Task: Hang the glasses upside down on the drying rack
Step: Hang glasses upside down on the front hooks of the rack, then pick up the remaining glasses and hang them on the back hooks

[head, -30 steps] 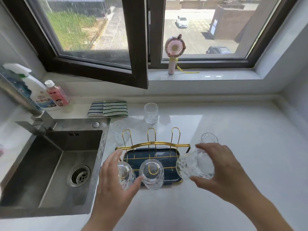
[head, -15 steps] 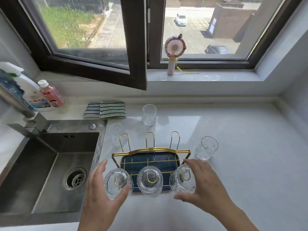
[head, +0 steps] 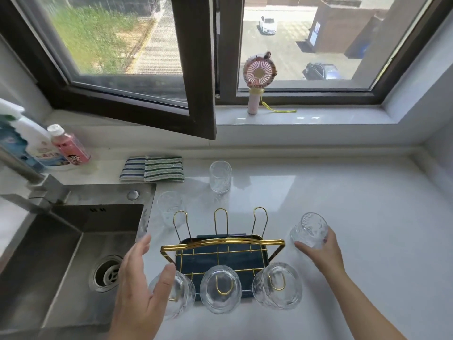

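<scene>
Glasses: six counted. Three hang upside down on the near hooks of the drying rack [head: 221, 245], at lower centre of the frame: a left hung glass [head: 181, 294], a middle hung glass [head: 220, 289] and a right hung glass [head: 277, 285]. Three far hooks stand bare. Three glasses stand upright on the table [head: 343, 204]: one rear glass [head: 220, 176] at centre, one glass by the sink [head: 169, 207] just left of the rack, and one right-side glass [head: 309, 230] just right of it.

Left hand [head: 141, 288]: lower left of the frame, palm turned inward, fingers spread apart, thumb lying against the left hung glass; not gripping.

Right hand [head: 323, 253]: right of centre, reaching forward, fingers wrapped around the right-side glass, thumb on its near left, glass slightly tilted.

One sink [head: 61, 241] at left.
</scene>
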### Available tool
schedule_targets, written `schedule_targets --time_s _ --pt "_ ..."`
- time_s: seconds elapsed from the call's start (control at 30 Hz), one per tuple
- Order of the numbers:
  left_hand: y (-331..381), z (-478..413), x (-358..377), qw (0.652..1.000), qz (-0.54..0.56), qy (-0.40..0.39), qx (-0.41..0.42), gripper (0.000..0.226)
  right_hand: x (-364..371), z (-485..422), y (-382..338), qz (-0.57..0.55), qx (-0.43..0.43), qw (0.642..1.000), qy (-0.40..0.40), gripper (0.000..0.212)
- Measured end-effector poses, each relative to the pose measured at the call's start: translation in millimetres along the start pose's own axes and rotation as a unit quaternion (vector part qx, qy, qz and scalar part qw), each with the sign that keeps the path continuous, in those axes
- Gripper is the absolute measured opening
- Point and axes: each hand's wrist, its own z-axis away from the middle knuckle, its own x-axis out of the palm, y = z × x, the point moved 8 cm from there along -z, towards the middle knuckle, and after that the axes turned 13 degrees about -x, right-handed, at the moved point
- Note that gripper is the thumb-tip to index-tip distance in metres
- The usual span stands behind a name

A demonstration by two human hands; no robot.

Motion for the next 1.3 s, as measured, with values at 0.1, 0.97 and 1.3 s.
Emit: schedule_targets --time_s 0.1,0.97,1.3 --pt "-2 -7 5 1.000 -0.019 -0.009 -0.004 0.065 6 -8 4 -0.005 0.002 1.000 0.018 0.088" --pt "10 -21 38 0.988 -0.102 -0.107 0.040 0.042 55 42 -260 0.547 -0.515 0.603 -0.268 0.079" --pt "9 -22 43 0.982 -0.135 -0.121 0.054 0.048 66 22 -238 0.463 -0.452 0.684 -0.338 0.080"
